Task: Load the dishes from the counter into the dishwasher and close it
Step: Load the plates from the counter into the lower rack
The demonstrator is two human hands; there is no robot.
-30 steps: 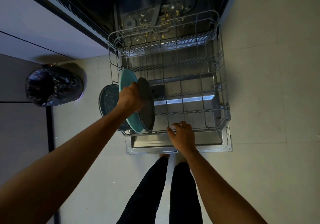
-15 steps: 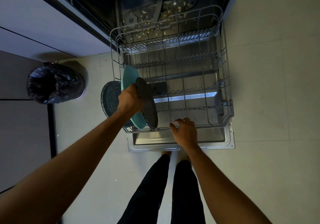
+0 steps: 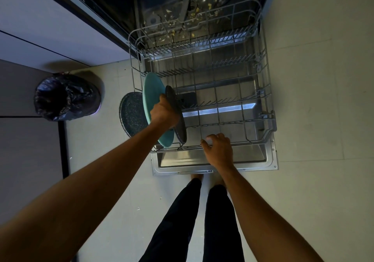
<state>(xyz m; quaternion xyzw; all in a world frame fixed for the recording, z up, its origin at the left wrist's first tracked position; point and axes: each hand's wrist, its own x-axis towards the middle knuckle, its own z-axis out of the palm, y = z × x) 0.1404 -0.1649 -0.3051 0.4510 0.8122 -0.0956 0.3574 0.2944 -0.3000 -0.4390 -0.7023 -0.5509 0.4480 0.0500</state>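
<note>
Dishwasher door (image 3: 253,161) was down flat, lower rack (image 3: 263,83) pulled out over it. Rack was mostly bare wire; plates only along its left edge, toward the front-left corner.

Left hand (image 3: 165,112) was clamped on the top rim of the dark grey plate (image 3: 181,132), fingers curled round it. The plate stood on edge, its bottom down among the tines near the front edge of the rack. Couldn't tell if it was fully seated in a slot.

Teal plate (image 3: 151,91) stood on edge just to the left of it, the two close enough to look touching under the hand. Speckled dark plate (image 3: 131,114) was leftmost, also on edge, at the rack's left wall; couldn't tell whether it sat inside the wire or against it.

Right hand (image 3: 219,150) was on the rack's front edge, about mid-width, fingers bent over the top wire, thumb out to the left.

Food scraps (image 3: 172,32) lay on the tub floor behind the rack's rear edge. Bin with a black bag (image 3: 64,97) stood on the floor left of the rack. Person's legs in dark trousers (image 3: 182,221) were at the door's front edge.
</note>
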